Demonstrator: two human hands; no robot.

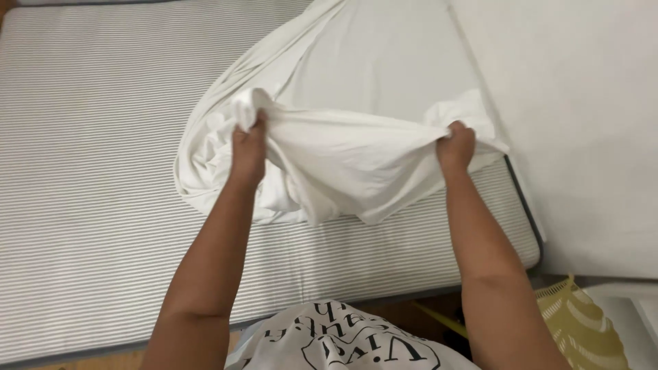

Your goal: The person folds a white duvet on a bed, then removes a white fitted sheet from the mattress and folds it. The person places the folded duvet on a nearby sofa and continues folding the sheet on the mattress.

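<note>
While both fists grip white sheet [343,157], left hand [248,147], right hand [456,147] over striped mattress [89,171].

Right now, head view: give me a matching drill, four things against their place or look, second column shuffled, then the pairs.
Things:
1. left hand
2. right hand
3. mattress
4. basket

Descriptions:
A. yellow, at the lower right past the bed corner
B. grey and white stripes, bare
C. grips the bunched end of the white sheet
D. grips the sheet near the mattress corner

Pairs: 1-C, 2-D, 3-B, 4-A
</note>
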